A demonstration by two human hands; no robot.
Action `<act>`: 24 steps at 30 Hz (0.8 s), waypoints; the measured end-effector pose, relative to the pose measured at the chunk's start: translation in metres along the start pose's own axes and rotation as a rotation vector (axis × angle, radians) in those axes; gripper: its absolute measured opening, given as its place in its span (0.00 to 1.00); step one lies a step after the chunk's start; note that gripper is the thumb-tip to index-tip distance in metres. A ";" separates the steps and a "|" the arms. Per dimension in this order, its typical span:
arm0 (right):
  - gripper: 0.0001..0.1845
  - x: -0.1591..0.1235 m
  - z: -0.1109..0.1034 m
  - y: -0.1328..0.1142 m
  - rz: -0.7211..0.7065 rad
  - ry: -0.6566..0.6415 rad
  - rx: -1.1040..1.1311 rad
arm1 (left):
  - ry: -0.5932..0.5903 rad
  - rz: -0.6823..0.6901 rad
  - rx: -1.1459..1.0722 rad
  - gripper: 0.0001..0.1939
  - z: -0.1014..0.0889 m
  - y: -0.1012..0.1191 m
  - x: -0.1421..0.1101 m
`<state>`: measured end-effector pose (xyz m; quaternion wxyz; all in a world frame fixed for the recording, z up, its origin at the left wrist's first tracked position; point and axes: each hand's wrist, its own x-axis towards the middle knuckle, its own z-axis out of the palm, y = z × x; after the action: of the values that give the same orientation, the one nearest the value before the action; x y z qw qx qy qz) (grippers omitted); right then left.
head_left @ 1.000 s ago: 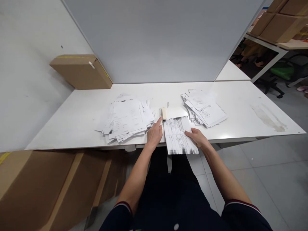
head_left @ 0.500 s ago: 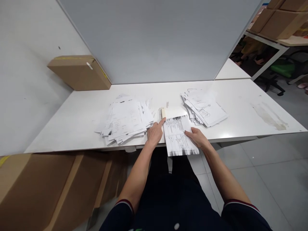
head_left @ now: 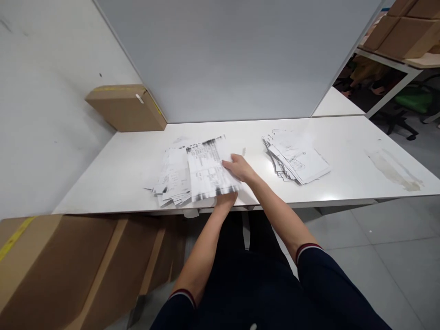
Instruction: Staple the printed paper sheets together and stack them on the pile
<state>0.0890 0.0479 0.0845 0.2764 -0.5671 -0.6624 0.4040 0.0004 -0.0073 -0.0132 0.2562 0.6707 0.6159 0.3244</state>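
Observation:
My right hand point(head_left: 239, 168) is closed on the right side of a printed sheet of paper point(head_left: 208, 172) with dark smudged edges, thumb on top. The sheet is held over the right part of a loose paper pile point(head_left: 175, 176) on the left of the desk. My left hand point(head_left: 226, 200) reaches under the sheet's lower right corner; its fingers are hidden there. Farther right lies a second paper stack point(head_left: 298, 160), its sheets fanned out and the top one bearing pen scribbles, apart from both hands.
A white desk point(head_left: 347, 156) runs against a grey panel point(head_left: 206, 59). At its back left a cardboard box point(head_left: 127, 110) leans by the wall. Large cardboard boxes point(head_left: 62, 266) stand below the left front edge. A green chair point(head_left: 412, 98) is at far right.
My right hand has carried the printed sheet left and up, from the desk's front edge to the left pile. The sheet now covers my left hand's fingers. The small cream block is out of sight.

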 end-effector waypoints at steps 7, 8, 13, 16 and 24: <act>0.21 0.022 0.019 -0.016 0.013 0.030 -0.211 | -0.076 0.035 0.451 0.21 -0.007 0.009 0.001; 0.20 0.017 0.009 -0.008 0.016 0.056 -0.229 | -0.067 0.058 0.469 0.22 -0.007 0.009 0.000; 0.14 -0.011 -0.073 0.059 0.139 0.441 -0.469 | -0.013 0.142 0.487 0.26 -0.006 0.007 -0.003; 0.21 -0.026 -0.116 0.102 0.274 0.665 -0.659 | 0.005 0.150 0.500 0.27 -0.005 0.006 -0.003; 0.21 -0.036 -0.137 0.142 0.283 0.413 -0.824 | 0.023 0.160 0.534 0.26 -0.006 0.005 -0.003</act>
<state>0.2843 0.0477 0.0385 0.0967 -0.7822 -0.6151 0.0206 -0.0005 -0.0116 -0.0059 0.0367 0.7574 0.6274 0.1773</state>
